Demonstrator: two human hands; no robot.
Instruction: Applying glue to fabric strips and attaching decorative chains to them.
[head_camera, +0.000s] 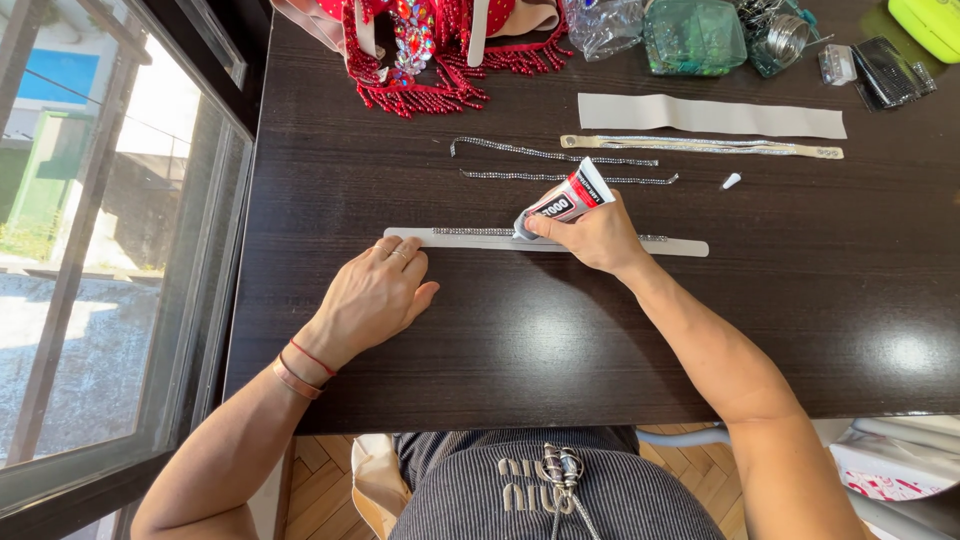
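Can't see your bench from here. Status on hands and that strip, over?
Right hand grips glue tube, nozzle down on pale strip. Left hand flat, fingers pinning the strip's left end. Rhinestone chain partly laid along strip. Nothing in the way.

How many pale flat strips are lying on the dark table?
3: one strip under both hands, held down by the left hand while the right hand presses a glue tube; a wide one farther back; a narrow trimmed one just below it.

Under the right hand's grip (590, 235), a glossy white-and-red plastic glue tube (566, 200) meets a matt pale-grey cloth strip (560, 243) edged with glittering rhinestone trim (475, 232), on the dark, faintly grained, semi-gloss wooden bench (560, 330).
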